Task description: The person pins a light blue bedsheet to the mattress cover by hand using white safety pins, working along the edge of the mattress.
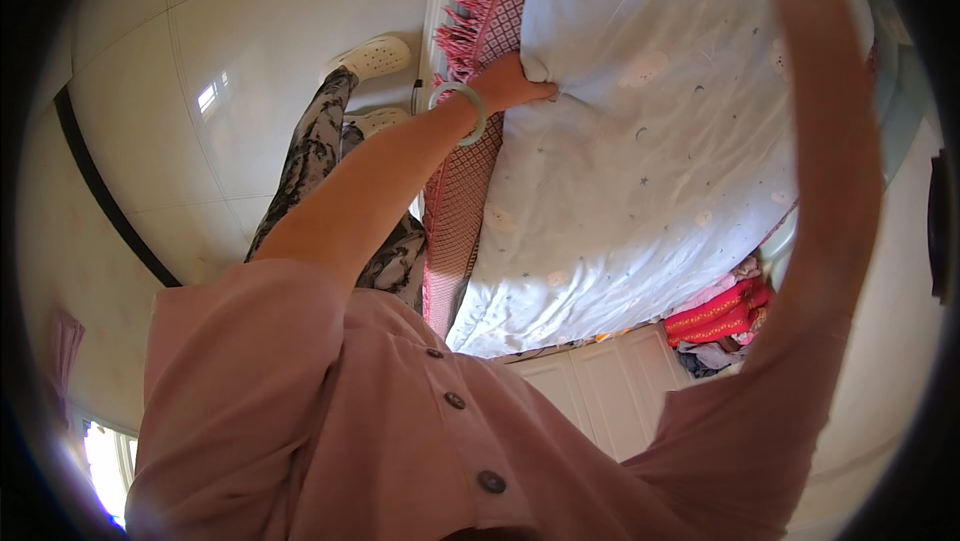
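My left hand (515, 84), a pale green bangle (475, 116) around its wrist, is closed on the edge of a pale bed sheet (600, 201) printed with small moons, stars and clouds. The cloth puckers and creases at its fingertips. Below the hand, a red and white patterned woven cover (462, 206) with pink fringe runs along the bed's side. My right arm (830, 141) reaches over the far right of the bed and leaves the picture at the top edge. The right hand itself is out of sight.
Pale floor tiles (130, 141) lie to the left. My feet in cream clogs (375, 59) stand beside the bed. Folded red cloth (715, 311) and other textiles are piled by the bed's lower right corner, next to white panelled doors (610, 386).
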`<state>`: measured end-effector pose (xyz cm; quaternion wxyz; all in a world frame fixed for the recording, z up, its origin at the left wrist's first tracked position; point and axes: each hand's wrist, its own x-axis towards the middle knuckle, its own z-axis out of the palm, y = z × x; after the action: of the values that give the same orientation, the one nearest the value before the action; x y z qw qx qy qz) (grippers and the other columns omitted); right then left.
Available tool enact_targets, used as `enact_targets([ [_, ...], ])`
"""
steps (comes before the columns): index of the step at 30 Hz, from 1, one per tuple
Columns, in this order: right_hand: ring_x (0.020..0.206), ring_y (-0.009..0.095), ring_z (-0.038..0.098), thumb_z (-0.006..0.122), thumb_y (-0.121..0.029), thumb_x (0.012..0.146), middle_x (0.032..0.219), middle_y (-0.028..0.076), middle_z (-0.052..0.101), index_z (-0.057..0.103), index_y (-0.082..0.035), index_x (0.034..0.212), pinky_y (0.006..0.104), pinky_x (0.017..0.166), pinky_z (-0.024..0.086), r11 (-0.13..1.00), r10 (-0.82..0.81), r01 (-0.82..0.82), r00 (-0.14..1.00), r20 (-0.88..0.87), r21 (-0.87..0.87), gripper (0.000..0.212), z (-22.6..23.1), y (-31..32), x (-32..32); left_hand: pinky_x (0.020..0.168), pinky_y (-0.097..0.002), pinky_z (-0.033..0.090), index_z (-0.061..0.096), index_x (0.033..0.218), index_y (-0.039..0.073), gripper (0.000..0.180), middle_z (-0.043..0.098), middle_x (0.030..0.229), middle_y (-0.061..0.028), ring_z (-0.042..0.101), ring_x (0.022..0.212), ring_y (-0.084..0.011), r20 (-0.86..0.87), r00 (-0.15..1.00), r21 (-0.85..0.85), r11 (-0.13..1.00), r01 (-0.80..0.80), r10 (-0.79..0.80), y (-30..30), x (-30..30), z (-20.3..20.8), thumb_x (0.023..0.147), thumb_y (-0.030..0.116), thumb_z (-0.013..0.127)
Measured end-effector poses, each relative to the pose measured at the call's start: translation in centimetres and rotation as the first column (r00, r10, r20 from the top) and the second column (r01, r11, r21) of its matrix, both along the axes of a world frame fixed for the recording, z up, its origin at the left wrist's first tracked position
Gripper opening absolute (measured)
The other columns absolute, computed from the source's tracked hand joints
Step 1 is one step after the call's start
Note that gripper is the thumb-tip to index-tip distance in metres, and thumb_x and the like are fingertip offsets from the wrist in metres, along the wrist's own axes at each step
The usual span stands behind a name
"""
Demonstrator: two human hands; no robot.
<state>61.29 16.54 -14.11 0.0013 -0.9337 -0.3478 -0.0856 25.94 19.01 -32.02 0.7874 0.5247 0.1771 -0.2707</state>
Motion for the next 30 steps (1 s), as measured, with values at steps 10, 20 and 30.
enact_targets([
  [10,0.106,0.03,0.056,0.055,-0.025,0.093,0.113,0.011,0.061,0.059,-0.008,0.119,0.0368,0.091,0.045,0.758,0.035,0.078,0.987,0.159,-0.648,0.031,5.4,-21.0,9.8,0.08,-0.0293,0.051,0.058,0.121,0.002,0.05,0.068,0.1,-0.0075,0.064,0.088,-0.016,0.046,0.999,-0.002,1.0,0.001,-0.001,-1.1,0.0,-0.9,0.078,0.021,0.075],
  [20,0.091,0.03,0.06,0.054,-0.003,0.082,0.097,0.008,0.062,0.058,-0.011,0.101,0.0374,0.073,0.051,0.932,0.265,-0.355,0.52,-0.812,0.077,0.021,-4.3,-10.3,-26.5,0.079,-0.0333,0.051,0.065,0.106,0.0,0.044,0.068,0.099,-0.0135,0.065,0.089,-0.0235,0.205,0.976,0.098,0.99,-0.101,0.079,-1.1,-0.2,-1.5,0.073,0.028,0.076],
  [30,0.057,0.019,0.05,0.052,-0.008,0.09,0.062,0.004,0.051,0.061,-0.003,0.088,0.0316,0.054,0.04,0.974,-0.224,-0.005,0.178,-0.958,-0.228,0.01,-6.2,-14.7,-25.9,0.072,-0.0302,0.053,0.065,0.108,0.0,0.047,0.07,0.092,-0.0101,0.066,0.079,-0.0176,-0.002,0.999,-0.081,0.996,-0.048,0.048,-0.4,0.2,-1.1,0.073,0.029,0.077],
])
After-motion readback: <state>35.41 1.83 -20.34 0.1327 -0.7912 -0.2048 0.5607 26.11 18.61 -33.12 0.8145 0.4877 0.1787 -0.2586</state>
